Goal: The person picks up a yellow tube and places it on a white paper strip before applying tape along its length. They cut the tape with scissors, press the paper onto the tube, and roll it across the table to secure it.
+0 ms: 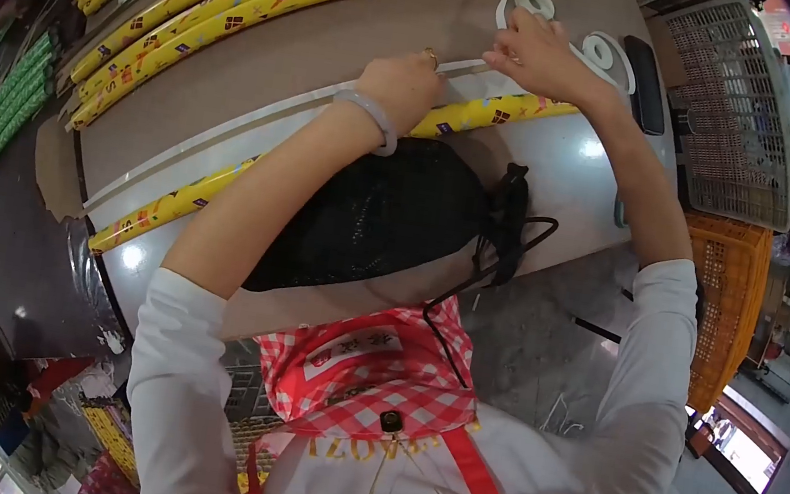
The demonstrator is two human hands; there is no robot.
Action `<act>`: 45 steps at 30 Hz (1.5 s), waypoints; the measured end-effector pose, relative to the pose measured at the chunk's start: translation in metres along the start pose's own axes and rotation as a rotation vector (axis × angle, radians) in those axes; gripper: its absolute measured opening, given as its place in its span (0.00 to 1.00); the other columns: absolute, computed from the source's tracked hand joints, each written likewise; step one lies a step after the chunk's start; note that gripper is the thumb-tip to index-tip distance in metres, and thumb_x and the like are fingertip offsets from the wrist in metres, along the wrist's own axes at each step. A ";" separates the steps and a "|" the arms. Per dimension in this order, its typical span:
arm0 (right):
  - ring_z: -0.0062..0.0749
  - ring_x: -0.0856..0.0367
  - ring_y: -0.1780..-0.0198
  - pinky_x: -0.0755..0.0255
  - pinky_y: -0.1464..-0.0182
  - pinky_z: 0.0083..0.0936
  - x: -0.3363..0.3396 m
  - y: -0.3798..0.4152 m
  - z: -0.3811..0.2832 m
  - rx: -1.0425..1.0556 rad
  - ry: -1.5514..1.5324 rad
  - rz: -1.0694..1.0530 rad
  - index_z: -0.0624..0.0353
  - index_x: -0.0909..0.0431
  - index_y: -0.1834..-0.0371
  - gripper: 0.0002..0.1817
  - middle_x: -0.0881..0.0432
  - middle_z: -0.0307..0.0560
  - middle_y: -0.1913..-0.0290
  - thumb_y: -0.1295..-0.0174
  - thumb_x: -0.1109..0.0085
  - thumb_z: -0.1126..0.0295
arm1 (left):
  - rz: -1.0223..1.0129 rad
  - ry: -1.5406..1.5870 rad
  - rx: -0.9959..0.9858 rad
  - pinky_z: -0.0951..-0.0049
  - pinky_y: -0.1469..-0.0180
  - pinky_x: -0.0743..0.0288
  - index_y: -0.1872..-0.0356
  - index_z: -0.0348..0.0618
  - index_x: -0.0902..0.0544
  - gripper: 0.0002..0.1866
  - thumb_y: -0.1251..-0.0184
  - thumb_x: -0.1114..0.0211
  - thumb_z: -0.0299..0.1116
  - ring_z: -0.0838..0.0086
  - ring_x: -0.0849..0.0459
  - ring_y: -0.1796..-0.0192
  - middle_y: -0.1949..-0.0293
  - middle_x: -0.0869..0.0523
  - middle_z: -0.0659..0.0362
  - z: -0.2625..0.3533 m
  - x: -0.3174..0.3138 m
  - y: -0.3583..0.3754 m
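My left hand [399, 92], with a pale bangle [373, 115] at the wrist, is closed with curled fingers at the far edge of a yellow patterned paper roll [174, 203]. The fingertips point away, so what they hold is hidden. To its right, my right hand [539, 62] is bent over the same roll's far side, thumb and fingers pinched together; what is between them is too small to make out. Just behind it lies a roll of white tape [534, 3], and a second tape roll [599, 52] is at its right. A long pale strip [219, 133] runs along the table beyond the yellow roll.
A black drawstring bag [385, 210] lies in front of the yellow roll. More yellow rolls [278, 3] lie at the back left, green ones [5, 111] farther left. A dark phone-like object [644, 85], grey basket [738, 103] and orange crate [725, 304] stand right.
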State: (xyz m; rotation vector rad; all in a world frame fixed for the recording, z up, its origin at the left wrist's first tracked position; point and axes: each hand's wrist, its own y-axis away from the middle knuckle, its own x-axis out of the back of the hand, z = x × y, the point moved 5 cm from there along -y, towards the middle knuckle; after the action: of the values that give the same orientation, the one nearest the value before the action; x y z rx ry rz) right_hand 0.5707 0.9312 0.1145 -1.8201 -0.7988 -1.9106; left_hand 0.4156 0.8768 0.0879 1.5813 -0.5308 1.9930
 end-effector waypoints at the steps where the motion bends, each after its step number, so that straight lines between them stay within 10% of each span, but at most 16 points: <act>1: 0.35 0.34 0.52 0.46 0.48 0.37 0.004 0.001 -0.002 0.002 0.000 -0.001 0.55 0.25 0.66 0.15 0.34 0.44 0.62 0.38 0.51 0.55 | 0.013 0.020 -0.007 0.65 0.59 0.24 0.61 0.45 0.21 0.10 0.38 0.49 0.30 0.63 0.21 0.55 0.56 0.25 0.55 0.000 0.001 0.001; 45: 0.42 0.40 0.40 0.51 0.45 0.46 -0.016 0.009 0.010 -0.317 0.045 0.007 0.47 0.17 0.73 0.11 0.34 0.38 0.38 0.49 0.43 0.54 | 0.073 -0.042 -0.126 0.66 0.62 0.23 0.64 0.42 0.19 0.09 0.45 0.44 0.27 0.60 0.18 0.62 0.65 0.20 0.52 0.008 0.018 -0.021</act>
State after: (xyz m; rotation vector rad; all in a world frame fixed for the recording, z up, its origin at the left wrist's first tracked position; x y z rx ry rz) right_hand 0.5859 0.9288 0.1005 -1.9439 -0.4957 -2.1646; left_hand 0.4315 0.8912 0.1064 1.5500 -0.7260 1.9415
